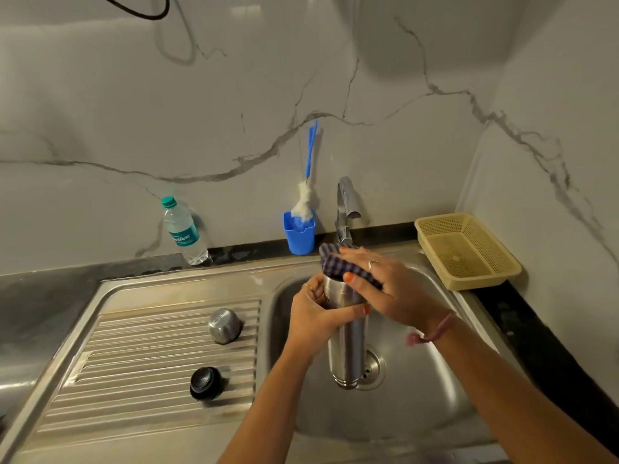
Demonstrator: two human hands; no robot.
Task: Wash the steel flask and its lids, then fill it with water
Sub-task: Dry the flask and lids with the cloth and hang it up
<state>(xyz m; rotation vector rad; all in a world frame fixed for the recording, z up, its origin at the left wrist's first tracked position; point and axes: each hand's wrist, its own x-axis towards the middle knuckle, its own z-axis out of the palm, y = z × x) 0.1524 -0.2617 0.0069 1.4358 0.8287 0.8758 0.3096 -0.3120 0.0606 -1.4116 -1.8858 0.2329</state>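
Observation:
A tall steel flask (346,349) stands upright over the sink basin (435,390), above the drain. My left hand (313,316) grips its upper part from the left. My right hand (385,289) presses a blue checked cloth (338,262) onto the flask's top, hiding the mouth. On the ribbed draining board (134,363) lie a steel cup lid (225,324) and a black inner lid (206,383), both apart from the flask.
The tap (345,209) rises just behind the flask; no water is visible. A blue holder (299,237) with a bottle brush (306,195) stands left of it. A plastic water bottle (182,231) leans at the wall. A yellow mesh basket (467,251) sits at right.

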